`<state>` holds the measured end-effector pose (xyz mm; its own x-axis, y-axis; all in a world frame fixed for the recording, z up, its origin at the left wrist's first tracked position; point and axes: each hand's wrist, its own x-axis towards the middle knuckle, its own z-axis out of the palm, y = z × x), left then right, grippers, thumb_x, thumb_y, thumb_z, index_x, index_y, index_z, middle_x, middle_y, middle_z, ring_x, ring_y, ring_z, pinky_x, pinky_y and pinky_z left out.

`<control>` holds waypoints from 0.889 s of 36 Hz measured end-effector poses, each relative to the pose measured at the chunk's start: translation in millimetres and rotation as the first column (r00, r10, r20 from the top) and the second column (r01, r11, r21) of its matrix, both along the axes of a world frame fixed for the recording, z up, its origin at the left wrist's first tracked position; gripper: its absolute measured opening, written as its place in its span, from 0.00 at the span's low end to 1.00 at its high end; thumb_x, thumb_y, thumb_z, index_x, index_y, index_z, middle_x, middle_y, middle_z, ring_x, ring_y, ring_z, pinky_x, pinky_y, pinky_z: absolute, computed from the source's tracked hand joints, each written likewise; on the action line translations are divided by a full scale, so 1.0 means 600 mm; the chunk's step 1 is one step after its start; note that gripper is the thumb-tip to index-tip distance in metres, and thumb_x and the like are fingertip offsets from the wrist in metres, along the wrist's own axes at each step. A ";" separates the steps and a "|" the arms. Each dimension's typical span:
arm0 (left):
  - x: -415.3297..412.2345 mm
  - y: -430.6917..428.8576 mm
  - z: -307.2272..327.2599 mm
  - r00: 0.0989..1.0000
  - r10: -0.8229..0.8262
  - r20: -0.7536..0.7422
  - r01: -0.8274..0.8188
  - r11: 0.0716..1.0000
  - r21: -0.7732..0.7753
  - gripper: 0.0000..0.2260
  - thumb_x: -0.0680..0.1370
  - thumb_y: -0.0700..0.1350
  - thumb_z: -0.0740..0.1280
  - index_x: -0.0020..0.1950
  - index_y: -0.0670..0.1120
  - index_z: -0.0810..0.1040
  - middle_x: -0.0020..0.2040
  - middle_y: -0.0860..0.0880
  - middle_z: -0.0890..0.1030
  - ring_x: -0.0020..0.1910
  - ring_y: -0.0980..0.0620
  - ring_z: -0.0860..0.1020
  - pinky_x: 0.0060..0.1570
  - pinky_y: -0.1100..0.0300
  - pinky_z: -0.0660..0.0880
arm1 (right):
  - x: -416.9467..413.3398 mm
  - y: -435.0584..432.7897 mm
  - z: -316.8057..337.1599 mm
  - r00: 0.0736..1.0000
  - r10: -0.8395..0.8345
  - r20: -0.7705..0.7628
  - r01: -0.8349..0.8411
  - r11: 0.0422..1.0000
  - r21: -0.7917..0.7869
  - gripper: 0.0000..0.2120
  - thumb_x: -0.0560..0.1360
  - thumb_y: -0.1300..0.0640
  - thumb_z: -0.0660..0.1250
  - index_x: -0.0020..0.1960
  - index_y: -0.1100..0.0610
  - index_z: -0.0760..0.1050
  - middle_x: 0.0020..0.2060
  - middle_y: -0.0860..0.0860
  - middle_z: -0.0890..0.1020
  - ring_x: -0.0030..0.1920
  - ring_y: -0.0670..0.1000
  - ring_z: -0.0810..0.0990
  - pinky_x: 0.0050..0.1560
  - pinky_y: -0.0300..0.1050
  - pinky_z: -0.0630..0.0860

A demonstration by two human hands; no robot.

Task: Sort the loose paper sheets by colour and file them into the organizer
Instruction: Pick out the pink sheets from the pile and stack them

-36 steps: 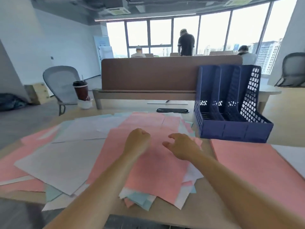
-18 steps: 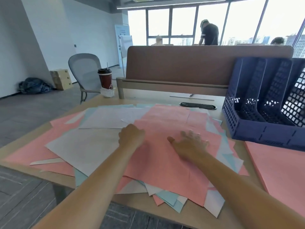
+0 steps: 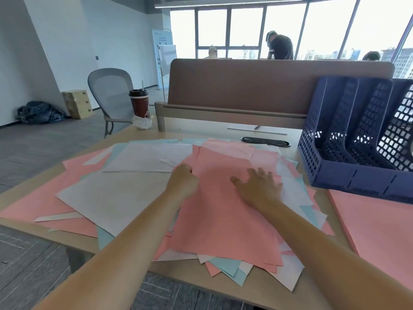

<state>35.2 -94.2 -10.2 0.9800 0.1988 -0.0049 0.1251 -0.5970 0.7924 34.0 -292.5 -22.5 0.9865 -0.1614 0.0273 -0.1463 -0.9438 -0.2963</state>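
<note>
Plainly, we are at the sorting stage. A loose heap of pink, white and pale blue paper sheets [image 3: 138, 193] is fanned across the light wooden surface [image 3: 201, 130]. The dark blue perforated plastic file organizer [image 3: 330, 175] stands at the right, and its slots look empty from here.

On top of the heap lies a large pink paper sheet [image 3: 223, 220], and both our hands are on it. Our right hand [image 3: 260, 186] lies flat with the fingers spread, palm down near the sheet's upper right. We judge this is to pin the sheet so it can be slid or squared without dragging its neighbours.

Our left hand [image 3: 182, 182] sits at the sheet's left edge, where it overlaps a wide white paper sheet [image 3: 111, 198]. The fingers are curled under. We cannot tell whether they pinch that edge or only rest their knuckles on it.

To the right, just in front of the organizer, a squared stack of pink paper [image 3: 380, 231] lies apart from the heap. It looks like the pile where pink sheets are being collected, which would explain working on a pink sheet now.

Pale blue paper sheets [image 3: 225, 266] poke out under the near edge. They will need a pile of their own.

Filing has not yet begun, by our reading.
</note>
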 end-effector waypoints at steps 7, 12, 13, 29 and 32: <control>-0.004 -0.017 -0.001 0.999 -0.005 0.032 0.004 0.999 0.051 0.10 0.66 0.31 0.58 0.38 0.46 0.68 0.37 0.45 0.68 0.36 0.47 0.66 0.37 0.54 0.60 | -0.013 -0.012 0.001 0.997 -0.037 -0.070 0.042 0.997 0.072 0.35 0.77 0.31 0.54 0.77 0.50 0.60 0.77 0.55 0.60 0.76 0.62 0.57 0.74 0.63 0.56; -0.009 -0.027 0.010 0.999 -0.030 0.012 0.030 0.999 0.020 0.09 0.67 0.31 0.60 0.39 0.45 0.70 0.37 0.43 0.69 0.36 0.48 0.67 0.37 0.55 0.61 | -0.016 -0.015 0.000 0.999 -0.021 -0.048 0.025 0.994 0.105 0.35 0.77 0.32 0.56 0.76 0.51 0.62 0.76 0.56 0.62 0.76 0.63 0.58 0.74 0.62 0.55; -0.012 -0.030 0.012 0.999 -0.030 0.014 0.030 1.000 0.000 0.09 0.68 0.31 0.60 0.38 0.45 0.69 0.37 0.44 0.68 0.36 0.48 0.66 0.37 0.55 0.60 | -0.017 -0.016 -0.001 0.999 -0.021 -0.043 0.026 0.993 0.112 0.35 0.77 0.32 0.56 0.76 0.52 0.62 0.75 0.56 0.63 0.76 0.63 0.59 0.75 0.61 0.55; -0.020 -0.034 0.028 0.994 -0.105 0.009 0.105 0.970 -0.217 0.19 0.74 0.31 0.59 0.60 0.47 0.74 0.53 0.48 0.80 0.48 0.46 0.80 0.37 0.57 0.78 | -0.005 -0.030 0.004 0.998 -0.036 0.053 0.019 0.956 0.292 0.30 0.78 0.40 0.60 0.74 0.56 0.64 0.70 0.56 0.68 0.71 0.59 0.66 0.68 0.54 0.67; -0.006 -0.022 0.042 0.995 -0.067 0.071 0.079 0.979 -0.189 0.18 0.74 0.32 0.60 0.60 0.48 0.74 0.54 0.51 0.81 0.47 0.47 0.81 0.37 0.56 0.79 | 0.011 -0.031 0.013 0.993 -0.050 0.108 0.008 0.932 0.362 0.27 0.78 0.44 0.61 0.71 0.58 0.67 0.68 0.55 0.71 0.67 0.59 0.70 0.63 0.52 0.70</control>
<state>31.4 -107.4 15.2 0.9914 0.1283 0.0271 0.0322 -0.4389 0.8979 40.3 -311.0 -14.9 0.9751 -0.2095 0.0731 -0.1173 -0.7663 -0.6317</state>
